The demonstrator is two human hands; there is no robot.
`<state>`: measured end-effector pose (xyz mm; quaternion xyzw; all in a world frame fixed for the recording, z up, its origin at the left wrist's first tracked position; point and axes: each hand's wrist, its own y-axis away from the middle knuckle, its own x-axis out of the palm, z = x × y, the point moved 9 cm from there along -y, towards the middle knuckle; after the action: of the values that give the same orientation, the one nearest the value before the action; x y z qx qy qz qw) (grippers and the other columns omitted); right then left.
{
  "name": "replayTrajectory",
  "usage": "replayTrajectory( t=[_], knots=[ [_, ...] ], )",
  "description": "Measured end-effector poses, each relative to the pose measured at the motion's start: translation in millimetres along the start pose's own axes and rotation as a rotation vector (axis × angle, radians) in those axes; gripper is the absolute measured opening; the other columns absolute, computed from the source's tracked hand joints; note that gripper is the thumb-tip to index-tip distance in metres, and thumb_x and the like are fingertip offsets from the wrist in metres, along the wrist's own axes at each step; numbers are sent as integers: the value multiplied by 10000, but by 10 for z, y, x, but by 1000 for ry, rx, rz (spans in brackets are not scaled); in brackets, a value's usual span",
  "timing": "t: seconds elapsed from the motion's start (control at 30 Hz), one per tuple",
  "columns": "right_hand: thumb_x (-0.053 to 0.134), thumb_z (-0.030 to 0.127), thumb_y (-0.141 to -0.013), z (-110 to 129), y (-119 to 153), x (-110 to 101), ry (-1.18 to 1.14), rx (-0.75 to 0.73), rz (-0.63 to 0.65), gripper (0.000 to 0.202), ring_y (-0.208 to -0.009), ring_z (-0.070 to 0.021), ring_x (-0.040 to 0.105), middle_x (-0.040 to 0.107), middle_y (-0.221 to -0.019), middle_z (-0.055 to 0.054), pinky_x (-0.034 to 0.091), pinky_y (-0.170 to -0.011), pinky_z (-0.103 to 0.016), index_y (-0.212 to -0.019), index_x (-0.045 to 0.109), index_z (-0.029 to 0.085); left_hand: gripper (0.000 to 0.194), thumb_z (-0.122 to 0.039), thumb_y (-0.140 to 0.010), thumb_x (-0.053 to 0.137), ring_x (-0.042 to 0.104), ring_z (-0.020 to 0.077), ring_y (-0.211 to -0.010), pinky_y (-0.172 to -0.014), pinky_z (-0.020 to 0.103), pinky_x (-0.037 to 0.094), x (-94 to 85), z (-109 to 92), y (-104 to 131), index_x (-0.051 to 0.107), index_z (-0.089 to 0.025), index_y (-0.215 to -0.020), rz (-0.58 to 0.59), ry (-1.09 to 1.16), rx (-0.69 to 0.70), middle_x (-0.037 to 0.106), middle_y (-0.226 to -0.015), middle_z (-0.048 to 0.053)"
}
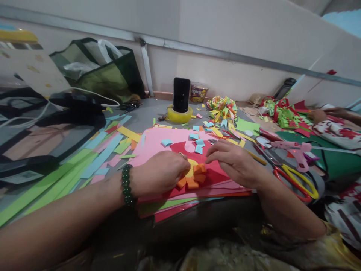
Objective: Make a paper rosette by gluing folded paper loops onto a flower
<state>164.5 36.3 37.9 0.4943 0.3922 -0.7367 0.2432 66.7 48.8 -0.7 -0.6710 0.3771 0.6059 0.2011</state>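
Observation:
An orange paper flower [194, 180] with looped petals and a yellow centre lies on red paper [214, 169], on top of a stack of pink sheets [153, 139]. My left hand [163, 171], with a green bead bracelet at the wrist, is closed at the flower's left side and pinches its edge; the fingertips are partly hidden. Just right of the flower is my right hand [235, 160], its fingers loosely bent and apart, with nothing visible in them. Small folded blue paper pieces [199, 145] lie beyond the flower.
Paper strips [104, 150] cover the left side. A phone [181, 94] stands in a yellow tape roll [180, 114]. To the right are scissors [296, 182] and a pink glue gun [300, 152]. Another person's hands [318, 116] are at the far right, near red and green paper [287, 113].

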Motion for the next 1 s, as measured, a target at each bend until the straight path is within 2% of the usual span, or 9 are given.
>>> replayTrajectory(
  t=[0.07, 0.23, 0.37, 0.53, 0.63, 0.73, 0.87, 1.0],
  knots=[
    [402, -23, -852, -12, 9, 40, 19, -23, 17, 412, -918, -185, 589, 689, -1007, -77, 505, -794, -330, -989, 726, 192, 212, -14, -816, 522, 580, 162, -665, -586, 262, 347, -12, 22, 0, 615, -175, -715, -5, 36, -11, 670, -751, 20],
    [484, 15, -888, 50, -36, 347, 87, -45, 215, 357, -896, -212, 536, 671, -1009, -109, 476, -729, -328, -1035, 762, 186, 219, -46, -841, 483, 597, 157, -692, -633, 255, 389, 12, 53, 2, 644, -171, -760, -16, 50, 31, 698, -804, 32],
    [510, 11, -891, 82, -80, 439, 60, -19, 277, 325, -888, -204, 522, 660, -970, -107, 459, -729, -312, -1021, 764, 165, 230, -51, -829, 466, 603, 160, -698, -628, 256, 384, 28, 54, 2, 644, -180, -762, -31, 37, 50, 706, -813, 32],
    [485, -33, -844, 81, -84, 395, -36, -35, 234, 344, -839, -187, 546, 659, -919, -92, 470, -727, -304, -948, 758, 148, 230, -50, -813, 463, 635, 174, -730, -652, 263, 409, 27, 71, -4, 646, -187, -789, -7, 29, 25, 720, -827, 31],
    [408, -66, -811, -10, -59, 214, -141, -32, 67, 418, -883, -178, 583, 664, -936, -71, 498, -813, -323, -915, 732, 177, 297, -68, -827, 424, 680, 188, -842, -728, 273, 467, -26, 162, -7, 638, -206, -982, -26, 151, 1, 751, -961, 36],
    [391, -68, -802, -109, -19, 100, -160, -38, -67, 437, -925, -181, 590, 660, -944, -65, 503, -847, -333, -904, 724, 195, 426, -62, -815, 389, 694, 183, -996, -842, 292, 505, -52, 278, -12, 534, -220, -1183, -27, 356, -4, 756, -1109, 43],
    [452, -42, -856, -85, -26, 284, -46, -56, 22, 411, -863, -183, 567, 651, -914, -72, 490, -787, -325, -934, 770, 207, 518, -37, -785, 372, 691, 171, -1048, -902, 308, 508, -38, 365, -22, 443, -219, -1265, -23, 453, -23, 756, -1133, 52],
    [551, 10, -876, 9, -74, 473, 80, -73, 135, 293, -844, -198, 532, 648, -911, -96, 455, -703, -308, -967, 777, 173, 402, -99, -837, 382, 692, 187, -1021, -886, 318, 508, -37, 323, -20, 483, -222, -1206, -32, 380, -26, 750, -1129, 56]
  ],
)
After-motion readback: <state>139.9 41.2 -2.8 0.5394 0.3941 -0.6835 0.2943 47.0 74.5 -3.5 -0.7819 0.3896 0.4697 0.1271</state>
